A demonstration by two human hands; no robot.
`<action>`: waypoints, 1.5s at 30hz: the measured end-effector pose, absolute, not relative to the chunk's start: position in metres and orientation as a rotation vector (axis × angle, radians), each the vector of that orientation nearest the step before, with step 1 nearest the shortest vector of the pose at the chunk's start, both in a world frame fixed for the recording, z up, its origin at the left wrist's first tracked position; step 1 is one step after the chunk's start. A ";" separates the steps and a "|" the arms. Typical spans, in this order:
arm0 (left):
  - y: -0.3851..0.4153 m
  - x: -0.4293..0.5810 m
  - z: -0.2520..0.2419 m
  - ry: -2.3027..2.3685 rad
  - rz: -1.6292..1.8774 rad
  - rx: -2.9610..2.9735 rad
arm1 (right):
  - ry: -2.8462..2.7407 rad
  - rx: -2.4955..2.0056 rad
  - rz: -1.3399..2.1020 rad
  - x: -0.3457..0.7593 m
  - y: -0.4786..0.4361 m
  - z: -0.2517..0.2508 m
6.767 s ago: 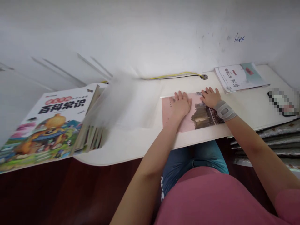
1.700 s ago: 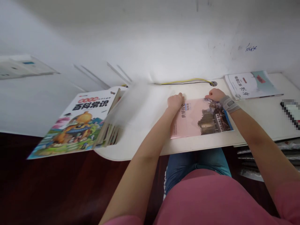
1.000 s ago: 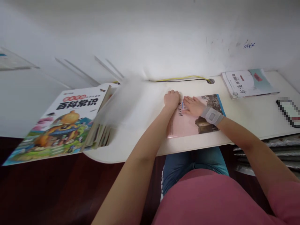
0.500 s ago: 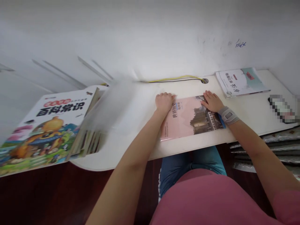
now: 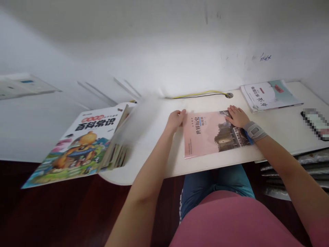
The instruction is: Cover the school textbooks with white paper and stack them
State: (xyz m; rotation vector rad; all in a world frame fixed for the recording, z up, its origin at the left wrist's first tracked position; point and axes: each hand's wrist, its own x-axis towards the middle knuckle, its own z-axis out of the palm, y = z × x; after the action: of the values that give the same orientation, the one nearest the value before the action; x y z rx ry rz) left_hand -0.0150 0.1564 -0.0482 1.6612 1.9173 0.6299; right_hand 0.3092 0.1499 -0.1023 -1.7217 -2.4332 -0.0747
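Note:
A pink booklet with a picture of a stone wall and buildings lies flat on the white desk. My right hand rests on its upper right corner, palm down with fingers outstretched. Beside the booklet's upper left edge is my left hand, its fingers curled together. Whatever lies between those fingers, if anything, I cannot make out. A grey band wraps my right wrist.
At left, a large picture book tops a stack of books and overhangs the desk edge; a hazy translucent patch lies beside it. Another booklet and a pixelated phone are at right. A yellow cable runs along the wall.
My left hand has shifted off the booklet's left edge to just beside it, its fist loosening. My right hand stays on the corner. The whole view has swung slightly left.

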 end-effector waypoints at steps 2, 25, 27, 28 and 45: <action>0.134 -0.021 -0.050 1.833 0.700 1.554 | -2.428 -1.732 -0.072 0.309 0.151 -0.103; 0.075 0.013 -0.063 1.238 1.417 0.706 | -1.614 -1.487 0.279 0.380 0.070 -0.059; 0.084 0.039 -0.060 1.218 1.516 0.685 | -1.350 -1.453 0.539 0.389 0.056 -0.065; 0.089 0.056 -0.058 1.193 1.554 0.689 | -1.208 -1.432 0.616 0.391 0.051 -0.069; 0.036 0.138 0.017 0.879 1.502 0.838 | -0.553 -0.798 1.347 0.363 0.017 -0.018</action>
State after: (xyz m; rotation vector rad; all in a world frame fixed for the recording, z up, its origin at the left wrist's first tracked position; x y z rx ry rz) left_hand 0.1377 0.0357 0.0173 0.8379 0.8792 1.5019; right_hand 0.3628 0.0167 -0.0181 -0.7980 -0.5528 1.3467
